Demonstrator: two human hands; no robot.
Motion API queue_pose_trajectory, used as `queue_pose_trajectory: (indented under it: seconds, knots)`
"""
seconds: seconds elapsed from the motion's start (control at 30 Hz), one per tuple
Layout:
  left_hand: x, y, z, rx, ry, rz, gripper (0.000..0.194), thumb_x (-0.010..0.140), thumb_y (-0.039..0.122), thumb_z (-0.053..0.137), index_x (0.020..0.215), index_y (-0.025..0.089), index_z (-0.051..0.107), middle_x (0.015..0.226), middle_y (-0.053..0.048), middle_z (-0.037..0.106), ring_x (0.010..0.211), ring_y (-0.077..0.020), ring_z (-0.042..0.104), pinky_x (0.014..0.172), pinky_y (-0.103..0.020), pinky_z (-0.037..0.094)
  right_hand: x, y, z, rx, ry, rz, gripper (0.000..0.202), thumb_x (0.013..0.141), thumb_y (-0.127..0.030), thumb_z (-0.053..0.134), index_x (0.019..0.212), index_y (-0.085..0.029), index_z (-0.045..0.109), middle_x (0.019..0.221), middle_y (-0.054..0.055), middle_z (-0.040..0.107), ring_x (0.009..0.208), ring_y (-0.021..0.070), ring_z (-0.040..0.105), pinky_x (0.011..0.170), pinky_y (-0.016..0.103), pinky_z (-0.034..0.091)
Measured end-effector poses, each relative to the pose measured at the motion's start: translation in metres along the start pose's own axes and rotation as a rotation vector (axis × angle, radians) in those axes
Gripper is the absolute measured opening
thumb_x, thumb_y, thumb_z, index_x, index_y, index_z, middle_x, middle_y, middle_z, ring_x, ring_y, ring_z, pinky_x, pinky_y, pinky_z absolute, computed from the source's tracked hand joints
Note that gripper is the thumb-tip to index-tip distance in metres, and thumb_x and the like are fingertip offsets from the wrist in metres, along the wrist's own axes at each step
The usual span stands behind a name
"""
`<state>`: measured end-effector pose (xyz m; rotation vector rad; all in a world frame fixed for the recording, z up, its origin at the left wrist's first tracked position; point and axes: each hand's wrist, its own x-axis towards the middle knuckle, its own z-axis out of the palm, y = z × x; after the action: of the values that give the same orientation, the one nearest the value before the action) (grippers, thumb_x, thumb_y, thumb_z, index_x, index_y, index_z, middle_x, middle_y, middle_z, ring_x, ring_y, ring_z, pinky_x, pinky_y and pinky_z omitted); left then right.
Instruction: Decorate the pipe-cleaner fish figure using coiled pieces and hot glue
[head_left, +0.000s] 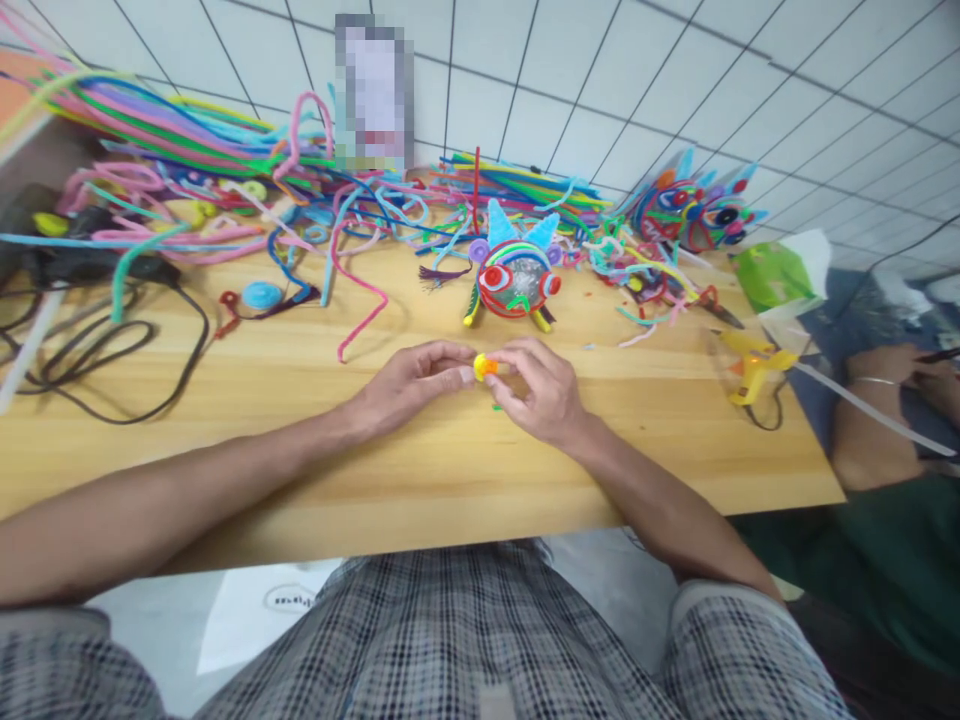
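Between my hands is a small yellow and orange piece [486, 367], seemingly coiled from pipe cleaner, held just above the wooden table. My right hand [538, 390] pinches its orange side between thumb and fingers. On the yellow side, the thumb and fingertips of my left hand [420, 385] close on the edge. Directly beyond stands a round mask-like figure [517, 280] with blue pointed ears, red ringed eyes and a green mouth. A tiny green scrap [496, 407] lies beneath my hands.
Pipe cleaners [187, 140] are heaped along the back and left. A black cord [135, 415] loops at left. At right are a yellow glue gun [754, 370], scissors [721, 308], a green packet [776, 275] and more finished figures [686, 210]. Another person's arm [874, 420] rests beyond the right edge.
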<state>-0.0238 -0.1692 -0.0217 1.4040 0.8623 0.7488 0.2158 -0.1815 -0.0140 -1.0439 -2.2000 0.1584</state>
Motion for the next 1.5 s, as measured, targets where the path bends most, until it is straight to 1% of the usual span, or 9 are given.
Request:
queue_pose_trajectory:
  seconds: [0.1, 0.2, 0.4, 0.63, 1.0, 1.1, 1.2, 1.33, 1.5]
  knots:
    - [0.005, 0.006, 0.001, -0.138, -0.067, -0.119, 0.046, 0.085, 0.059, 0.086, 0.106, 0.018, 0.08, 0.101, -0.009, 0.083, 0.094, -0.022, 0.077, 0.089, -0.036, 0.062, 0.0, -0.004, 0.0, -0.048, 0.029, -0.079, 0.017, 0.101, -0.025, 0.066, 0.115, -0.024, 0.074, 0.108, 0.01, 0.079, 0.098, 0.0253, 0.075, 0.088, 0.041, 0.063]
    - [0.006, 0.008, 0.003, -0.183, -0.071, -0.162, 0.044, 0.082, 0.057, 0.089, 0.101, 0.019, 0.081, 0.095, -0.008, 0.084, 0.089, -0.0213, 0.078, 0.086, -0.035, 0.061, 0.0, -0.007, 0.0, -0.052, 0.019, -0.088, 0.019, 0.101, -0.025, 0.067, 0.118, -0.025, 0.075, 0.109, 0.01, 0.079, 0.099, 0.0255, 0.076, 0.09, 0.042, 0.063]
    - [0.006, 0.017, 0.005, -0.178, -0.009, -0.179, 0.045, 0.078, 0.057, 0.092, 0.102, 0.02, 0.082, 0.094, -0.005, 0.083, 0.089, -0.0194, 0.077, 0.085, -0.032, 0.061, 0.002, -0.007, -0.005, 0.221, 0.088, 0.103, 0.026, 0.101, -0.031, 0.067, 0.124, -0.022, 0.072, 0.106, 0.009, 0.078, 0.091, 0.0212, 0.073, 0.08, 0.038, 0.061]
    - [0.015, 0.029, 0.014, -0.112, 0.007, -0.15, 0.042, 0.076, 0.053, 0.093, 0.098, 0.018, 0.082, 0.096, -0.005, 0.082, 0.089, -0.0172, 0.073, 0.082, -0.029, 0.059, 0.006, -0.004, -0.001, 0.525, 0.113, 0.312, 0.012, 0.097, -0.029, 0.07, 0.105, -0.023, 0.076, 0.09, 0.001, 0.076, 0.078, 0.015, 0.07, 0.07, 0.028, 0.055]
    - [0.032, 0.025, 0.019, -0.036, 0.002, -0.053, 0.043, 0.078, 0.057, 0.09, 0.089, 0.017, 0.08, 0.087, -0.004, 0.079, 0.081, -0.0159, 0.069, 0.083, -0.029, 0.058, 0.006, 0.003, 0.001, 0.49, 0.179, 0.343, 0.008, 0.093, -0.029, 0.076, 0.099, -0.024, 0.076, 0.086, 0.001, 0.073, 0.078, 0.0159, 0.068, 0.072, 0.031, 0.055]
    - [0.036, 0.022, 0.016, 0.067, -0.028, -0.011, 0.044, 0.087, 0.06, 0.08, 0.095, 0.016, 0.081, 0.089, -0.004, 0.08, 0.079, -0.016, 0.07, 0.079, -0.028, 0.057, 0.007, 0.008, 0.003, 0.545, 0.138, 0.429, 0.011, 0.092, -0.031, 0.076, 0.1, -0.023, 0.076, 0.087, 0.001, 0.074, 0.077, 0.0152, 0.068, 0.07, 0.029, 0.054]
    - [0.039, 0.017, 0.012, 0.345, -0.04, 0.068, 0.045, 0.098, 0.058, 0.067, 0.104, 0.016, 0.081, 0.089, -0.005, 0.081, 0.076, -0.0167, 0.07, 0.071, -0.027, 0.052, 0.007, 0.016, 0.008, 0.561, 0.027, 0.552, 0.012, 0.092, -0.026, 0.073, 0.103, -0.022, 0.075, 0.088, 0.001, 0.076, 0.077, 0.0149, 0.07, 0.07, 0.028, 0.054]
    - [0.038, 0.0, 0.006, 0.735, 0.073, 0.276, 0.039, 0.102, 0.043, 0.065, 0.122, 0.012, 0.078, 0.098, -0.01, 0.082, 0.079, -0.0198, 0.072, 0.074, -0.031, 0.053, 0.008, 0.027, 0.006, 0.276, -0.141, 0.541, 0.011, 0.089, -0.018, 0.073, 0.099, -0.022, 0.076, 0.088, 0.002, 0.077, 0.079, 0.017, 0.07, 0.078, 0.031, 0.054]
    - [0.036, -0.02, -0.004, 0.855, 0.164, 0.453, 0.029, 0.105, 0.033, 0.061, 0.113, 0.011, 0.078, 0.098, -0.013, 0.08, 0.084, -0.0221, 0.073, 0.08, -0.035, 0.058, 0.015, 0.035, -0.027, 0.121, -0.049, 0.564, 0.019, 0.096, -0.023, 0.06, 0.09, -0.023, 0.077, 0.088, 0.002, 0.079, 0.084, 0.0188, 0.07, 0.08, 0.03, 0.05]
